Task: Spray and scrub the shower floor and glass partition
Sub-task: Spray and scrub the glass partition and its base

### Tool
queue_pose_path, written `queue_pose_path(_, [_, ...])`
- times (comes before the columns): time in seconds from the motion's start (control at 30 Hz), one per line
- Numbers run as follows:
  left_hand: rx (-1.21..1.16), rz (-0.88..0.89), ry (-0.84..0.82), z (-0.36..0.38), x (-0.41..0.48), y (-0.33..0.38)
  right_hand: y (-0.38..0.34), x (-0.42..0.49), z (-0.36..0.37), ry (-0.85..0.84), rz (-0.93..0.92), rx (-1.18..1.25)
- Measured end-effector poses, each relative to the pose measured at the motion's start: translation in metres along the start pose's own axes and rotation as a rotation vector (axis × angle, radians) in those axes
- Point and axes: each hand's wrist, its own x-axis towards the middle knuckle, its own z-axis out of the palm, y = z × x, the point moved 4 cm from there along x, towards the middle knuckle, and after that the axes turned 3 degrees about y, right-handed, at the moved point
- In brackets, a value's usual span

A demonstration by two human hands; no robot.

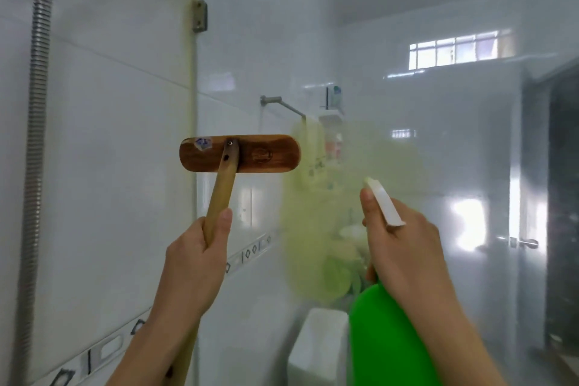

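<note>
Both hands grasp: the left hand (pixel 191 263) holds the stiff wooden long-handled brush (pixel 239 153) by its handle, the right hand (pixel 404 247) the neck of the green plastic spray bottle (pixel 385 338), likely slippery.

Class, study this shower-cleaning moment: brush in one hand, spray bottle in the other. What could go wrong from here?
1. The right hand aims the bottle at the glass at head height; mist may drift back into the eyes.
2. The left hand alone grips the brush by its long handle; the head could skid on sprayed glass and hit the bracket.
3. Both hands are full, so none can steady a slip.
</note>
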Motion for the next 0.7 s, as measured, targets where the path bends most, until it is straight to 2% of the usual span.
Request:
queue_pose_path(0.2, [-0.03, -0.018, -0.025, -0.011, 0.013, -0.016, 0.007, 0.002, 0.005, 0.061, 0.041, -0.167])
queue_pose_path(0.4, [-0.104, -0.06, -0.029, -0.018, 0.017, -0.022, 0.002, -0.001, -0.003, 0.156, -0.005, -0.194])
queue_pose_path(0.7, [-0.196, -0.105, -0.041, -0.023, 0.009, -0.023, -0.004, -0.002, 0.02, 0.044, -0.043, -0.221])
